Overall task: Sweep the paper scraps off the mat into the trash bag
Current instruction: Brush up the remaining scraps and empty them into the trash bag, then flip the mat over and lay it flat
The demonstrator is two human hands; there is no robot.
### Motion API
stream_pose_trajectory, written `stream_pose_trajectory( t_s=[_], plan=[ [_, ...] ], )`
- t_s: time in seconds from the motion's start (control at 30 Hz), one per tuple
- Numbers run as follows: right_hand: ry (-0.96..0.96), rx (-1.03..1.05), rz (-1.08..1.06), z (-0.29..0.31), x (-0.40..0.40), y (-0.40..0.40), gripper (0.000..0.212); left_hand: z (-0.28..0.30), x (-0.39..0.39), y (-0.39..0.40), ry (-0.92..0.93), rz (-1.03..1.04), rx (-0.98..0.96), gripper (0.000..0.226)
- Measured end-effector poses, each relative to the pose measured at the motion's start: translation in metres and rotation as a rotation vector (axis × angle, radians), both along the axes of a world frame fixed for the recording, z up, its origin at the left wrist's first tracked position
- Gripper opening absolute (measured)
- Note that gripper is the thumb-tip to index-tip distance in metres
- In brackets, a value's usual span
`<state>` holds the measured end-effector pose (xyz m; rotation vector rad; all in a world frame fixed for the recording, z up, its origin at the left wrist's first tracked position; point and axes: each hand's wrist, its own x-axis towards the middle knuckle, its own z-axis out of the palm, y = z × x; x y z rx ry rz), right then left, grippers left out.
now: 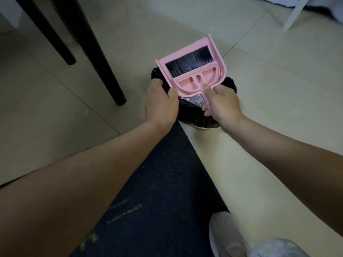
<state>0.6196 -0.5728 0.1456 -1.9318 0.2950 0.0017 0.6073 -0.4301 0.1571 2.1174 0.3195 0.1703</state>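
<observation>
A pink dustpan (213,58) with a pink brush (193,81) of black bristles nested in it is held tilted over a black trash bag (193,115). My right hand (220,102) grips the handle, thumb pressed on the brush. My left hand (160,102) holds the bag's left rim. Pale paper scraps (195,99) show inside the bag's mouth, under the handle. A dark mat (157,182) runs from the bag toward the bottom of the view, partly covered by my left forearm.
Black furniture legs (96,52) stand on the tiled floor (259,89) at upper left. A white leg (297,13) is at upper right. A slippered foot (228,236) rests at the mat's lower right edge.
</observation>
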Motion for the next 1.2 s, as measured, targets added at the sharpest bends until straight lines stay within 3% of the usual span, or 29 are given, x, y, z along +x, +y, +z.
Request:
stream_pose_trajectory(
  t_s=[0.33,0.5,0.67,0.9,1.1,1.2],
  plan=[
    [0.061,-0.075,-0.108,-0.044,-0.058,-0.14,0.05,-0.024,-0.006,-0.106,0.204,-0.213,-0.161,0.009],
    [0.227,-0.311,-0.165,-0.098,-0.108,-0.186,0.058,-0.062,-0.032,-0.16,0.555,-0.329,-0.248,0.018],
    [0.385,-0.569,0.014,-0.124,-0.111,-0.189,0.059,-0.09,-0.059,-0.157,0.879,-0.285,-0.404,0.014],
    [0.473,-0.798,0.197,-0.146,-0.098,-0.179,0.062,-0.111,-0.072,-0.142,1.016,-0.402,-0.351,0.049],
    [0.643,-0.862,0.294,-0.145,-0.099,-0.188,0.046,-0.112,-0.072,-0.129,1.047,-0.44,-0.295,0.054],
    [0.728,-0.948,0.228,-0.145,-0.098,-0.188,0.046,-0.112,-0.072,-0.114,1.042,-0.448,-0.275,0.055]
  ],
)
